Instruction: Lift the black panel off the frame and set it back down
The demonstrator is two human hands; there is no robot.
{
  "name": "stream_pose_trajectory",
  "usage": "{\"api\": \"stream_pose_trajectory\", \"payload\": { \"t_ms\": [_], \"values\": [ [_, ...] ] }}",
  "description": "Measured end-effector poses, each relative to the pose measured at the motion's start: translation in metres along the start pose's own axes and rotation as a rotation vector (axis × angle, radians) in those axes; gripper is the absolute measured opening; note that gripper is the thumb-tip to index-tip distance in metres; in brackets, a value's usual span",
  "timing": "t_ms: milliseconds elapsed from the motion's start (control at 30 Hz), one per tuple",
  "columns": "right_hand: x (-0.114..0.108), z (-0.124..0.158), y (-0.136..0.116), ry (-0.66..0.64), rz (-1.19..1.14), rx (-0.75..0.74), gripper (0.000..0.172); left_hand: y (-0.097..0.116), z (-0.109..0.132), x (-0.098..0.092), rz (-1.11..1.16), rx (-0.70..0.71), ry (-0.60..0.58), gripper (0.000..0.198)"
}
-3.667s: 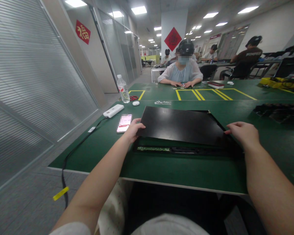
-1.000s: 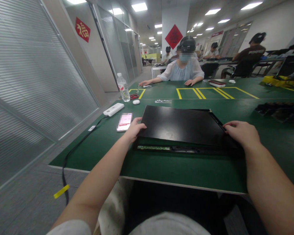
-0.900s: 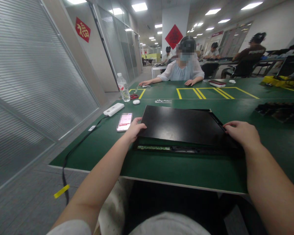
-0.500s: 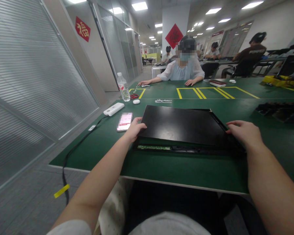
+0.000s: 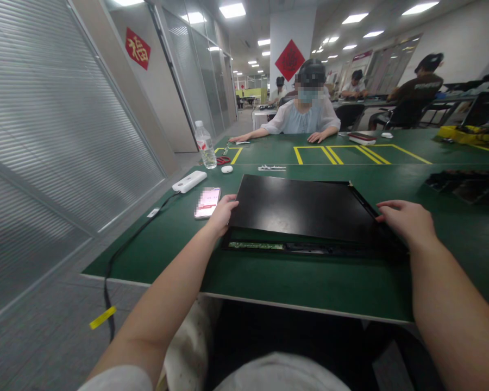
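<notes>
A glossy black flat panel, like a display screen (image 5: 293, 206), lies slightly askew over a thin black frame (image 5: 330, 248) on the green table. Along the frame's near side a strip of green circuit board (image 5: 256, 246) shows. My left hand (image 5: 224, 214) is closed at the panel's left edge, its fingertips against that edge and the thumb partly hidden. At the right side, my right hand (image 5: 407, 221) pinches the frame's side rail with thumb and index finger. Most of the frame's inside is hidden under the panel.
Left of the panel lie a phone (image 5: 207, 203), a white power bank (image 5: 189, 182) with a black cable, a water bottle (image 5: 206, 145) and red-handled scissors (image 5: 223, 161). A person (image 5: 305, 111) sits across the table. Dark parts (image 5: 468, 184) lie at right.
My left thumb has drawn back from the panel's top face toward its left edge. The panel has shifted very slightly; my right hand stays in place.
</notes>
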State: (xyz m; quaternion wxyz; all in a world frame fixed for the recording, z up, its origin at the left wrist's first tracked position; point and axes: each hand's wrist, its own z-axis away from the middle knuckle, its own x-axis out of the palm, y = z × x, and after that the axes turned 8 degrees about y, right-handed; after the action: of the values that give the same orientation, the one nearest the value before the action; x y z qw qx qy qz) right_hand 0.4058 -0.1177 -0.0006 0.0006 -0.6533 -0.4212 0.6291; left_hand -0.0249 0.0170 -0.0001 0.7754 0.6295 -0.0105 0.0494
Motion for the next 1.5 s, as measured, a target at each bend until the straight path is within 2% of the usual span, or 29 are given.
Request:
{"api": "stream_pose_trajectory", "payload": {
  "t_ms": [233,633,1000,1300,1367,1500],
  "values": [
    [-0.003,0.002,-0.004,-0.012,0.015,0.016,0.034,-0.002,-0.001,-0.001,-0.035,0.005,0.003,0.029],
    [0.006,-0.005,0.006,0.025,0.020,-0.046,0.036,-0.005,-0.005,-0.002,-0.066,0.021,0.007,0.027],
    [0.012,-0.011,0.014,0.010,0.000,-0.072,0.029,-0.004,-0.001,0.000,-0.067,0.036,0.026,0.025],
    [0.004,-0.006,0.005,-0.042,0.026,-0.015,0.030,0.002,-0.001,-0.006,-0.107,0.052,-0.011,0.028],
    [0.005,-0.007,0.006,-0.044,0.028,-0.020,0.030,0.002,-0.003,-0.008,-0.142,0.077,-0.010,0.028],
    [0.007,-0.009,0.009,-0.004,-0.013,-0.029,0.027,-0.002,-0.008,-0.014,-0.291,0.228,0.028,0.020]
  ]
}}
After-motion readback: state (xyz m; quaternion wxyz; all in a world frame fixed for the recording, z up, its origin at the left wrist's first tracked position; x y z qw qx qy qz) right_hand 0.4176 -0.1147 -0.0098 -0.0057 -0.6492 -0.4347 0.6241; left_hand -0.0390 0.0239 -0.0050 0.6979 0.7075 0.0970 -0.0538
